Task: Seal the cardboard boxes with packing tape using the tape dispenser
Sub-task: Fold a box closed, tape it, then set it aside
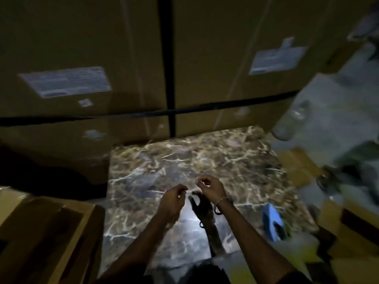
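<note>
A dark veined marble floor (205, 156) – a blurred blue object (273, 222) lies on it, right.

The big cardboard boxes (82, 48) ahead are dull brown, crossed by black straps (166, 58) — one upright, one level. Each carries a white label (65, 82) with fine grey print, too blurred to read. The floor (184, 160) is dark brown marble veined with pale cream and white streaks. A bright blue object (271, 220) lies on it at the right, with a touch of green beside it. A silver bracelet (222, 201) circles the right wrist. The open box (51, 232) at lower left is lighter tan — almost yellowish.
</note>
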The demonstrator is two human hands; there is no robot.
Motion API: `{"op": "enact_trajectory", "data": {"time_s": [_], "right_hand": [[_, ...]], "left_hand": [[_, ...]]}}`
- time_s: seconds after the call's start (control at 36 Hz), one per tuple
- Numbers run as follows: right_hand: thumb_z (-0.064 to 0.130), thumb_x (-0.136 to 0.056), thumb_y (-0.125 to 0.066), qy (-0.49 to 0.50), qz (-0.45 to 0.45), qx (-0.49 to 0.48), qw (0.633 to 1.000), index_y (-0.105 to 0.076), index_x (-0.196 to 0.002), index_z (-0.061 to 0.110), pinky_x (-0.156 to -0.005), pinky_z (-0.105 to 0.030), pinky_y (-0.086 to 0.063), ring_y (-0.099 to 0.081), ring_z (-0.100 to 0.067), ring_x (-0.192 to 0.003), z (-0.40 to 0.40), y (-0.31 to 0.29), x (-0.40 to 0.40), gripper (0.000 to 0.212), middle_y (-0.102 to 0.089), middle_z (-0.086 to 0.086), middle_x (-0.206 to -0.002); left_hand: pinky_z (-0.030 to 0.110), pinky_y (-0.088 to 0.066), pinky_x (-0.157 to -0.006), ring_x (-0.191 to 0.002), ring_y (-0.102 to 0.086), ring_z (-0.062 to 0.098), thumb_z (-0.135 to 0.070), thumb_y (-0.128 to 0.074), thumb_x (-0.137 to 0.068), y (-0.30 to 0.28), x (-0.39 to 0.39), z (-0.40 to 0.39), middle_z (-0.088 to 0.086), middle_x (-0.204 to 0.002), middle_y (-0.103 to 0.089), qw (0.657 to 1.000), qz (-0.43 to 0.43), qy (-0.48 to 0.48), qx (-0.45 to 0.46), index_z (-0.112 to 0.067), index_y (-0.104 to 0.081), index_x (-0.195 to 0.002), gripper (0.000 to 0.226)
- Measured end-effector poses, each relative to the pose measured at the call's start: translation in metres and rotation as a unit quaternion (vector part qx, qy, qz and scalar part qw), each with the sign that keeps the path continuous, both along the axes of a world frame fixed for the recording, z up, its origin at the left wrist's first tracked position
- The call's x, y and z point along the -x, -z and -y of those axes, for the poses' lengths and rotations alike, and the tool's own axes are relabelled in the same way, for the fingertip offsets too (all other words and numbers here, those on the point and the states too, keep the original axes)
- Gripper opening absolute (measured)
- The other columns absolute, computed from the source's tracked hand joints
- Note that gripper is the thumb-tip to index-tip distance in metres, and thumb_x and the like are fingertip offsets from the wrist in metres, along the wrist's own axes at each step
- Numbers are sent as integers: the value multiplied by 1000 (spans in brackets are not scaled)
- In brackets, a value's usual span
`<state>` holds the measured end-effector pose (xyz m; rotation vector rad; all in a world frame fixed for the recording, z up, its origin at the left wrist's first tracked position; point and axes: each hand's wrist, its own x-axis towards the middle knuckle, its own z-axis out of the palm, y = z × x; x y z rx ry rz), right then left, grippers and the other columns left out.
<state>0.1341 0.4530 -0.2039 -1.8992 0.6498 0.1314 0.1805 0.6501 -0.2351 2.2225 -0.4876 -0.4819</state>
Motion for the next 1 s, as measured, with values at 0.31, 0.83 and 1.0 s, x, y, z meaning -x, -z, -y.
{"op": "enact_trajectory", "data": {"time_s": [0.31, 0.83, 1.0], "right_hand": [[16, -96, -73, 247, -3, 39, 968, -75, -105, 6, -62, -6, -48, -64, -12, -83, 159, -20, 104, 13, -71, -8, -101], [29, -99, -70, 454, -130, 81, 878, -68, -121, 9, -91, -45, -53, -65, -37, -106, 332, 61, 283, 30, -72, -16, -116], [28, -96, -70, 493, -155, -11, 856, -63, -125, 12, -95, -45, -52, -63, -36, -110, 455, 115, 349, 34, -68, -15, -122]], "left_hand": [[29, -52, -73, -89, -74, 16, -30, -58, -103, -32, 10, 172, -8, -102, -78, 991, 49, 122, -13, -30, -71, -118, 19], [27, -59, -81, -86, -70, -5, -27, -62, -96, 8, 72, 391, -17, -95, -72, 941, -47, 331, -44, -33, -68, -121, 26], [26, -54, -87, -96, -70, 8, -32, -67, -90, 17, 143, 516, -13, -110, -74, 923, 11, 380, -65, -31, -68, -124, 34]]}}
